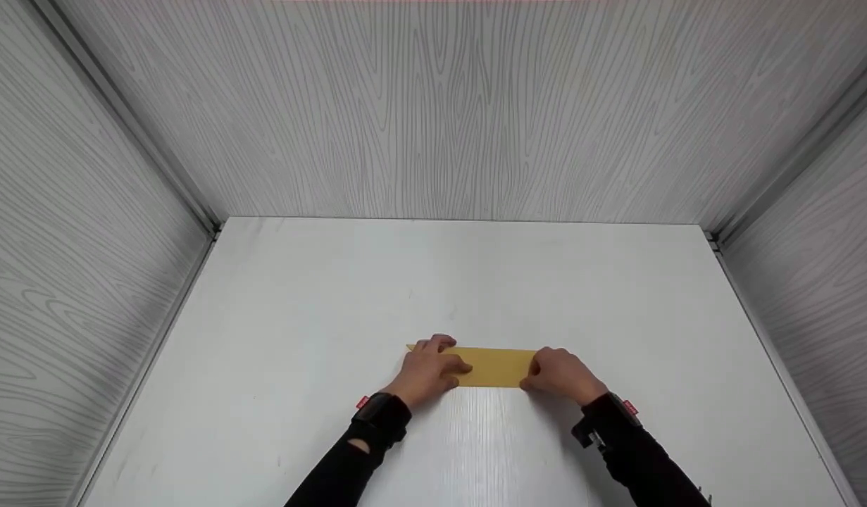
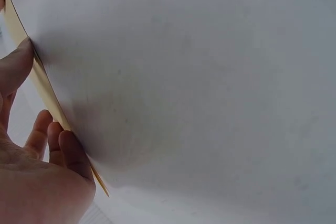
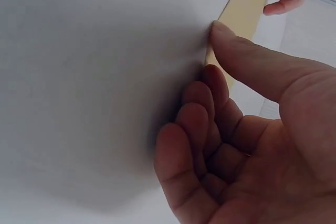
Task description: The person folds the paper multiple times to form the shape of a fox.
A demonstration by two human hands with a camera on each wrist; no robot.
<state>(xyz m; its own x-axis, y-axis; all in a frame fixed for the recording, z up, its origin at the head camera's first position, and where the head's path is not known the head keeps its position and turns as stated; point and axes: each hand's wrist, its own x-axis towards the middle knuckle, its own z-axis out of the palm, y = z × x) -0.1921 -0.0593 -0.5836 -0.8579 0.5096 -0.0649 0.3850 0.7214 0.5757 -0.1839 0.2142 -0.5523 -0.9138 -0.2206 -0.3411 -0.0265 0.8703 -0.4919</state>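
A flat strip of yellow paper (image 1: 500,367) lies crosswise on the white table, with a small pointed corner showing beyond the left fingers. My left hand (image 1: 429,370) rests on its left part, fingers spread and fingertips touching it; the left wrist view shows the thumb (image 2: 18,66) against the thin paper edge (image 2: 50,95). At the other end, my right hand (image 1: 561,373) pinches the paper between thumb and curled fingers. In the right wrist view, the thumb (image 3: 231,45) lies on the paper (image 3: 244,11), and the hand hides the right end.
The white tabletop (image 1: 433,282) spreads around the hands. Grey wood-grain panels stand at the back (image 1: 433,113), the left (image 1: 74,246) and the right (image 1: 820,246). Each wrist wears a black strap, the left strap (image 1: 382,420) and the right strap (image 1: 606,417).
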